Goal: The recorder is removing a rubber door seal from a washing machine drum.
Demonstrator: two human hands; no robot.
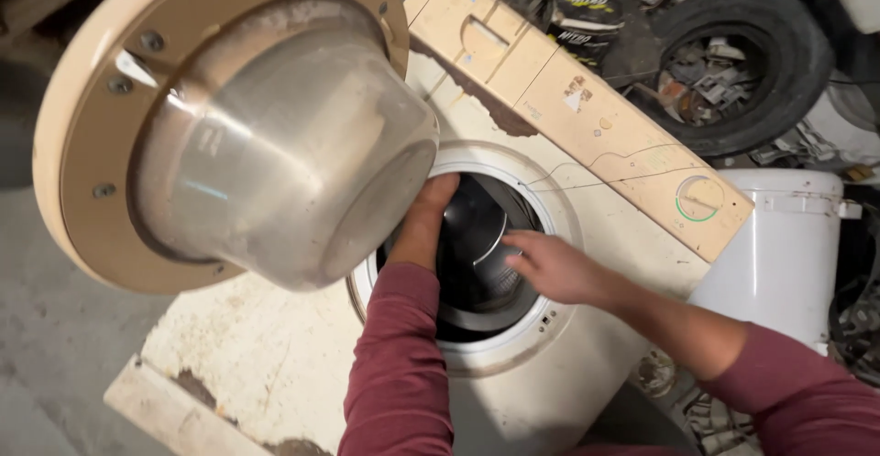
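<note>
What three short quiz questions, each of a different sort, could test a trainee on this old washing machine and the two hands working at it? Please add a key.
1. True or false: the round door of the washing machine is swung open.
2. Multiple choice: where is the left hand? A) on the control panel, B) at the upper left rim of the drum opening, C) on the tyre.
3. Fill in: the right hand reaches, fingers spread, over the dark ____.

Key: 1 true; 2 B; 3 drum. The white plastic tub to the right is untouched.
</note>
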